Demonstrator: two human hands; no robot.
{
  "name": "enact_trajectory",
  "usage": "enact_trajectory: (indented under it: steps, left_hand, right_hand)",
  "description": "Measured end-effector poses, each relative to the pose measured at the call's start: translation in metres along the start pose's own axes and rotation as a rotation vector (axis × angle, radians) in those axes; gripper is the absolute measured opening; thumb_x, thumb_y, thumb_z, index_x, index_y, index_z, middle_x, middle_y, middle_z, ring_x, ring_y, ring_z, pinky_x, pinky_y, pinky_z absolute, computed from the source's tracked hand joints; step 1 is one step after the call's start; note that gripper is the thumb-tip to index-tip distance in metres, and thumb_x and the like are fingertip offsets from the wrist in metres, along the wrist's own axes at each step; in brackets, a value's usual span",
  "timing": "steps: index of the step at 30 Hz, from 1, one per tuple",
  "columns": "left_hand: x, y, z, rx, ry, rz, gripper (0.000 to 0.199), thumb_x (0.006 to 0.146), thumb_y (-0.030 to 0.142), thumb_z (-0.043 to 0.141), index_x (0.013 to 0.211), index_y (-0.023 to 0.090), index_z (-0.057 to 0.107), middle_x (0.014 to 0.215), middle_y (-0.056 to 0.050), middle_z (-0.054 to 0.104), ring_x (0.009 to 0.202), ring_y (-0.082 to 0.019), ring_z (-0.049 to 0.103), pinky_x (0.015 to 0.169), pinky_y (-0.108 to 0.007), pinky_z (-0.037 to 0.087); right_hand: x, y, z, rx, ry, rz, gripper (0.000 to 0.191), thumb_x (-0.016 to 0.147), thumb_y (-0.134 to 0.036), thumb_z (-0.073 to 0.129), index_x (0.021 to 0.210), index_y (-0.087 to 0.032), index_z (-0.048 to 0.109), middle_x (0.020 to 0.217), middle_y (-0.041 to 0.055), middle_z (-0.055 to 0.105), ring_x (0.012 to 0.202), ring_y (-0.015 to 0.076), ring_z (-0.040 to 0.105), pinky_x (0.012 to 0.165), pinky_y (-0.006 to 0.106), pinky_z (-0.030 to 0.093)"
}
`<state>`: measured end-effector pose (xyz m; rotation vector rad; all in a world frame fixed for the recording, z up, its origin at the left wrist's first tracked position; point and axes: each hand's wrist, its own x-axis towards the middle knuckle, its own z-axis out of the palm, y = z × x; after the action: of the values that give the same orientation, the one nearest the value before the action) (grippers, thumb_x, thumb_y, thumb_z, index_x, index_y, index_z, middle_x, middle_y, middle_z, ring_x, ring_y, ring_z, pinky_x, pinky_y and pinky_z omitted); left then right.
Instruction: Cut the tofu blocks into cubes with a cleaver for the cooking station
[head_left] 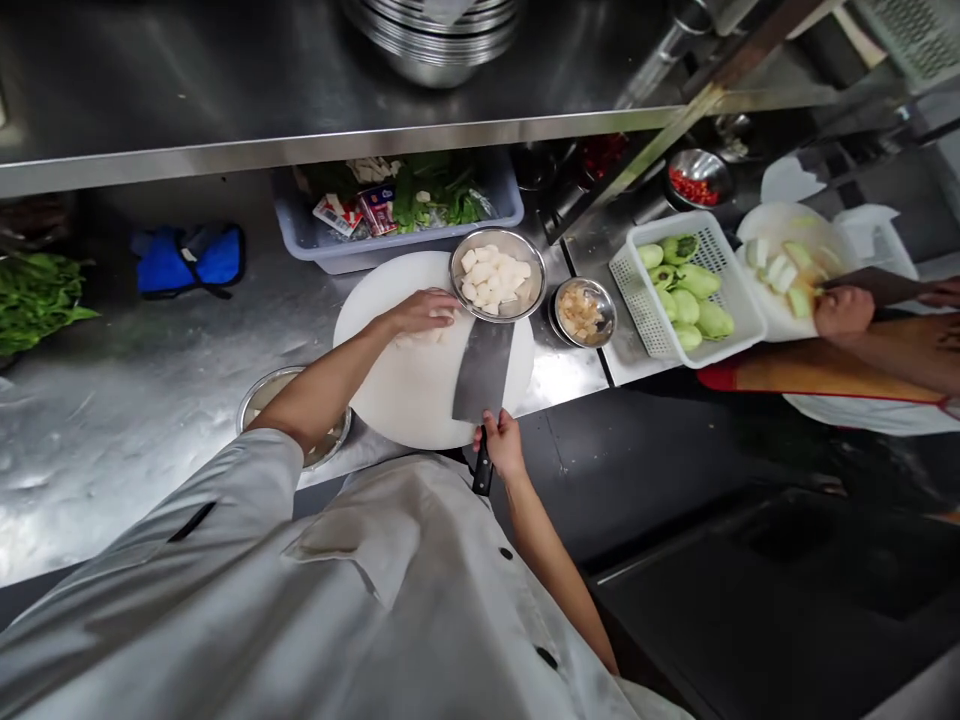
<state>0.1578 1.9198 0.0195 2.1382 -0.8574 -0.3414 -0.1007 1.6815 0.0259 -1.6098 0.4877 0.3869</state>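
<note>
My right hand (501, 443) grips the black handle of a cleaver (484, 370), whose broad blade lies across the round white cutting board (397, 390). My left hand (424, 311) rests on pale white pieces (424, 338) on the board, just left of the blade. A steel bowl (527, 300) with several white chunks sits on the board's far right edge, close to my left fingers.
A small steel bowl (585, 311) of scraps sits right of the board, and a white basket (646, 320) holds green vegetables. Another person's hand (844, 311) cuts on a second board (780, 325). A grey tub (330, 245) of greens, a blue cloth (187, 260) and a steel plate (262, 392) lie nearby.
</note>
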Motion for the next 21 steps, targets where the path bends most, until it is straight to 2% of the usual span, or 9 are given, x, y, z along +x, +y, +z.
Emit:
enact_trajectory:
  steps: [2,4,7,10,14,21]
  left_hand:
    - [0.000,0.013,0.010,0.059,-0.097,0.067,0.050,0.088,0.048,0.061,0.130,0.025,0.073,0.135,-0.009,0.068,0.130,-0.027,0.058,0.117,-0.040,0.040]
    - [-0.014,0.026,0.019,0.133,-0.152,0.096,0.049,0.087,0.051,0.065,0.129,0.027,0.073,0.137,-0.009,0.067,0.130,-0.028,0.057,0.117,-0.042,0.038]
    - [-0.052,0.036,0.024,0.278,-0.126,0.003,0.056,0.081,0.056,0.074,0.132,0.033,0.071,0.145,-0.008,0.061,0.141,-0.034,0.047,0.121,-0.052,0.027]
    - [-0.089,0.038,0.023,0.382,-0.014,-0.188,0.070,0.074,0.061,0.082,0.138,0.037,0.067,0.157,-0.009,0.050,0.152,-0.042,0.029,0.123,-0.064,0.014]
    - [-0.117,0.042,0.030,0.406,0.155,-0.309,0.085,0.070,0.062,0.085,0.147,0.034,0.060,0.163,-0.012,0.042,0.152,-0.044,0.030,0.121,-0.061,0.022]
    - [-0.160,0.057,0.064,0.404,0.508,-0.463,0.066,0.080,0.054,0.078,0.141,0.030,0.064,0.163,-0.011,0.042,0.151,-0.042,0.033,0.118,-0.056,0.031]
  right_hand:
    - [0.001,-0.003,0.007,-0.015,-0.032,-0.002,0.049,0.086,-0.072,0.056,0.085,-0.026,0.038,0.055,-0.0095,0.055,0.039,0.0112,0.052,0.040,0.022,0.040]
    - [-0.002,-0.002,0.010,-0.061,-0.061,-0.019,0.046,0.088,-0.070,0.054,0.085,-0.026,0.039,0.055,-0.0097,0.054,0.038,0.0107,0.052,0.041,0.023,0.041]
    - [-0.005,-0.002,0.015,-0.154,-0.117,-0.055,0.042,0.091,-0.066,0.050,0.086,-0.025,0.042,0.053,-0.0096,0.054,0.038,0.0107,0.053,0.043,0.022,0.042]
    - [-0.001,-0.008,0.028,-0.236,-0.185,-0.071,0.037,0.093,-0.061,0.048,0.086,-0.026,0.041,0.052,-0.0094,0.054,0.038,0.0119,0.055,0.041,0.022,0.041]
    - [0.012,-0.024,0.050,-0.343,-0.267,-0.120,0.033,0.095,-0.056,0.048,0.084,-0.026,0.039,0.052,-0.0083,0.055,0.037,0.0124,0.054,0.040,0.023,0.041]
    - [0.018,-0.035,0.069,-0.484,-0.419,-0.185,0.026,0.099,-0.047,0.047,0.084,-0.026,0.044,0.050,-0.0069,0.055,0.038,0.0136,0.053,0.047,0.026,0.045]
